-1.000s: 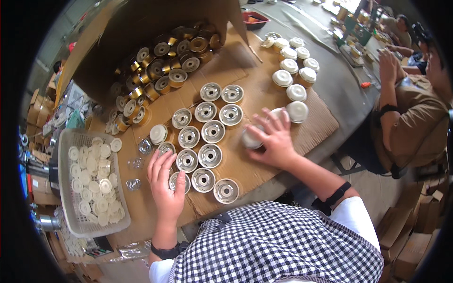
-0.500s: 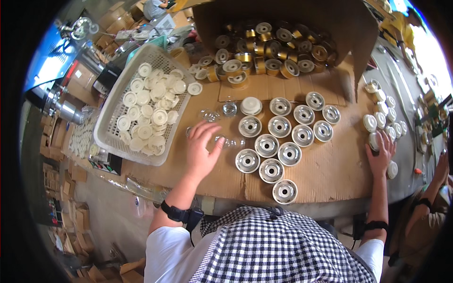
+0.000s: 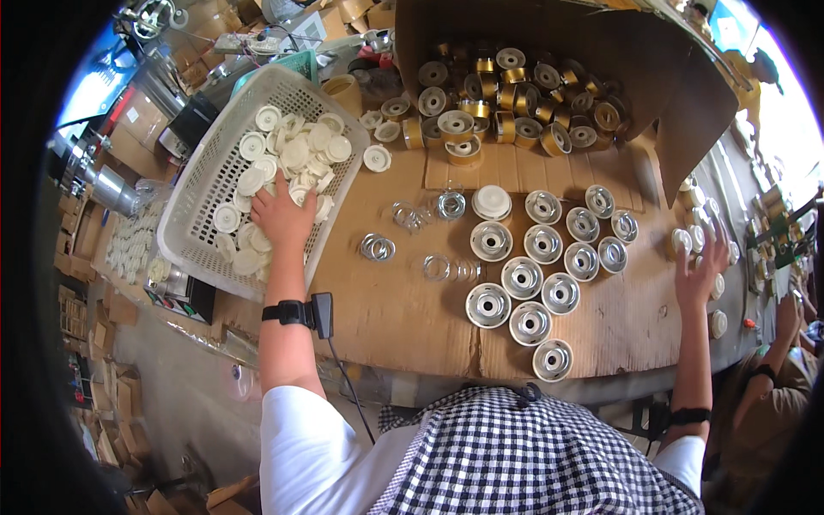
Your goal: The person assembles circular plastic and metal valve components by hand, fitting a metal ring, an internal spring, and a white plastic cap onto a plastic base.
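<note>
My left hand [image 3: 285, 219] is in the grey perforated plastic basket [image 3: 184, 193], resting on a heap of white plastic discs [image 3: 294, 154]. Its fingers look spread, their tips among the discs, and I see nothing gripped. Over at the right edge of the table, my right hand [image 3: 702, 270] has its fingers apart and holds nothing, beside several white round caps [image 3: 681, 241]. Between the hands stand several round silver metal cups [image 3: 490, 241] with central holes. A white cap [image 3: 492, 201] covers one at the back. Loose wire springs [image 3: 377, 247] lie left of the cups.
A cardboard box [image 3: 704, 129], open toward me, holds a pile of gold-sided metal cups [image 3: 515, 94] at the back. Cardboard [image 3: 386, 326] covers the tabletop. Machinery [image 3: 112, 189] stands at the left, and another person's arm [image 3: 764, 369] shows at the far right.
My left hand has moved left from above the springs into the basket. My right hand has lifted slightly off the white caps, fingers spread. The whole view has shifted a little.
</note>
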